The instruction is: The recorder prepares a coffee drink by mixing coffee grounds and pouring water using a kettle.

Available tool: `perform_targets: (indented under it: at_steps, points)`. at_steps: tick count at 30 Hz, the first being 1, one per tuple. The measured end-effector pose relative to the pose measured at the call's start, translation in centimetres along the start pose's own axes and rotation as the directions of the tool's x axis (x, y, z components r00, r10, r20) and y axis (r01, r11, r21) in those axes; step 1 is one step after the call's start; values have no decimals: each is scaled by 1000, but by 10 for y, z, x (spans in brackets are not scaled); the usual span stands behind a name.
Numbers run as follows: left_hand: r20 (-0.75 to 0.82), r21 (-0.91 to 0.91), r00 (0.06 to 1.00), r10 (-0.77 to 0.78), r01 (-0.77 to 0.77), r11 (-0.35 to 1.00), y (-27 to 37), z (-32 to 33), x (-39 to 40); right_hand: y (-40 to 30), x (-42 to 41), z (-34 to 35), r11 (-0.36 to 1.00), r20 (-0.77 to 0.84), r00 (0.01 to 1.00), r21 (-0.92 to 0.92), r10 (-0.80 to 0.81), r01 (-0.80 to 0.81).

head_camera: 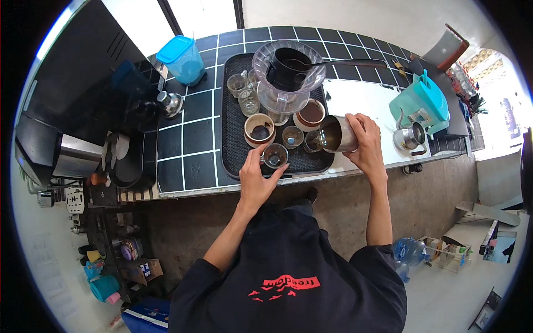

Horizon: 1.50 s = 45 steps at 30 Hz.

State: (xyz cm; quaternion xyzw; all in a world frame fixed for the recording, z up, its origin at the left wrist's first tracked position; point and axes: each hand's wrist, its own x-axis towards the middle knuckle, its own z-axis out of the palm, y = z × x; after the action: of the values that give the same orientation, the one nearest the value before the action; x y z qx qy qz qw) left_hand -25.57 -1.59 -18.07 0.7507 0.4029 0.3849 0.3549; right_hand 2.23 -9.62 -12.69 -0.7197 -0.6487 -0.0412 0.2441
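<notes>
My right hand grips a stainless steel pitcher, tipped left over a small glass cup at the tray's front. With its fingers and thumb, my left hand holds a glass cup with a handle near the black tray's front edge. Between these cups stands another small glass. Behind them are two ceramic cups, one with dark residue, the other with brown liquid. Several glass mugs stand at the tray's left, beside a clear dripper holding a black cup and a long-handled spoon.
A blue-lidded container and a metal moka-pot-like vessel stand left of the tray. To the right are a turquoise pitcher and a small steel kettle. A black appliance borders the tiled counter.
</notes>
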Motion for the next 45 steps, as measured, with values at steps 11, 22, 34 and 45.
perform_targets:
  at_steps: [11,22,34,45]
  points:
    - [-22,8,999,30,-30,1000,-5,1,-1,0,-1,0,1000,-12,1000,-19,-8,7]
    - [-5,-24,1000,29,-29,999,-3,-1,-1,-6,0,-5,999,-4,1000,-43,-9,9]
    - [-2,-31,1000,22,-22,999,-4,1,-1,-4,0,-6,1000,-11,1000,-5,4,-5]
    - [-1,-12,1000,24,-24,1000,-4,1,-2,-3,2,2,949,-79,995,314,59,-32]
